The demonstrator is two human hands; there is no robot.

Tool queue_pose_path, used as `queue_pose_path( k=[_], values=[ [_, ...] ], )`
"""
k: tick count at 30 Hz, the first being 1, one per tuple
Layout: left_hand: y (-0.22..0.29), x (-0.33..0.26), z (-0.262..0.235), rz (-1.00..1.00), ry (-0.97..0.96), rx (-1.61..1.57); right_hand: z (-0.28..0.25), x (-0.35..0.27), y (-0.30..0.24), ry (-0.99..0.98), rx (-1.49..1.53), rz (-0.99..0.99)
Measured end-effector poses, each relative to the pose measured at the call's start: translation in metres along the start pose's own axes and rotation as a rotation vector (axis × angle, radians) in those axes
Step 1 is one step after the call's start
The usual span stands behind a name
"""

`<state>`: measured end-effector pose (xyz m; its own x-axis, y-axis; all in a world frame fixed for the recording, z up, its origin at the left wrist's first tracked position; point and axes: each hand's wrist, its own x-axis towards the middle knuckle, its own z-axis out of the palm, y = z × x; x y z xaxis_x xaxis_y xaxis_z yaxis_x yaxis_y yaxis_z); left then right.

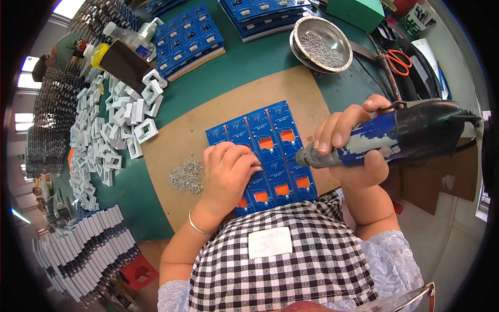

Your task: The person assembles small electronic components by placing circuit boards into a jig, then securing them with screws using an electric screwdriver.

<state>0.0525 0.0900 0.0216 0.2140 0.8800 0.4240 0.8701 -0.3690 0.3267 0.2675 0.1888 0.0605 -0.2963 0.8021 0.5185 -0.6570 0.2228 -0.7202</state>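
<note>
Encircling the screwdriver (389, 136), right fingers (339, 130) grip; left fingers (240, 159), grasp unclear, overlie the panel (276, 168).

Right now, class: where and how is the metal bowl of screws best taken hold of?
Probably by the metal bowl's rim, pinched from the near side, where its round curve lies exposed; stacked blue boards stand close on the left.

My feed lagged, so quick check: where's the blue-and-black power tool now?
In the head view, the power tool is right of centre, held in the right hand, its nose end by the right side of the blue circuit-board panel.
</note>
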Motion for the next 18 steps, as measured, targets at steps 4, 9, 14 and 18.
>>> queue_pose_path(
  k=[4,9,14,18],
  values=[
    [-0.001,0.003,0.005,0.011,-0.012,0.011,-0.003,-0.003,-0.001,0.022,-0.023,0.018],
    [0.000,0.007,0.004,0.031,-0.033,0.042,-0.004,-0.005,0.000,0.038,-0.007,0.071],
    [0.000,0.010,0.004,0.059,-0.052,0.076,-0.004,-0.005,0.005,0.028,0.113,0.047],
    [0.003,0.013,0.000,0.103,-0.084,0.181,-0.005,-0.006,0.006,0.011,0.109,0.040]
  ],
)
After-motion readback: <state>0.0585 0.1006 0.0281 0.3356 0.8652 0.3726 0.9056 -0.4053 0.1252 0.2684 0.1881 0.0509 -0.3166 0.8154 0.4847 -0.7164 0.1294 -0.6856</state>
